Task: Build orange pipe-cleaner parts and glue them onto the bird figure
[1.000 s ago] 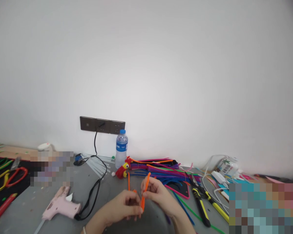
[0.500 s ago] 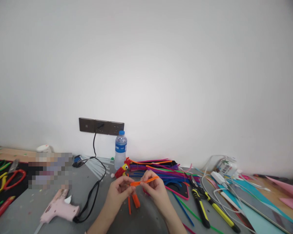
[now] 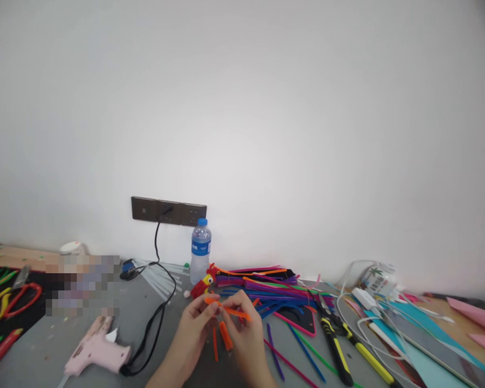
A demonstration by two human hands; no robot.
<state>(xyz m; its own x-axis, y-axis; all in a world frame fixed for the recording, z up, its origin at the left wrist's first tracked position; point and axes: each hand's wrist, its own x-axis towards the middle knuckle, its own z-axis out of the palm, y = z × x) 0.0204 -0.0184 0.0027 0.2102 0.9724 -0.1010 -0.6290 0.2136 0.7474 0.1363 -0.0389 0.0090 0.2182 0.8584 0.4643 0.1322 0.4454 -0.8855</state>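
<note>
My left hand point(image 3: 195, 325), right hand point(image 3: 246, 335) both pinch orange pipe cleaner point(image 3: 236, 313) tight; likely light, bendy, grippy; best held beside fingertips.

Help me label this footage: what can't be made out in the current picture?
All in the head view:
Parts of the orange strip: hidden by the left hand and right hand.
Items at left: masked by pixel blocks.
Far end of the glue stick: cut off by the bottom edge.
Small print on the bottle: too small.

Orange pipe cleaner point(image 3: 237, 313), pink glue gun point(image 3: 99, 349), yellow-and-black pliers handle point(image 3: 336, 351), blue bottle cap point(image 3: 202, 221), white wall point(image 3: 242, 134)
</note>
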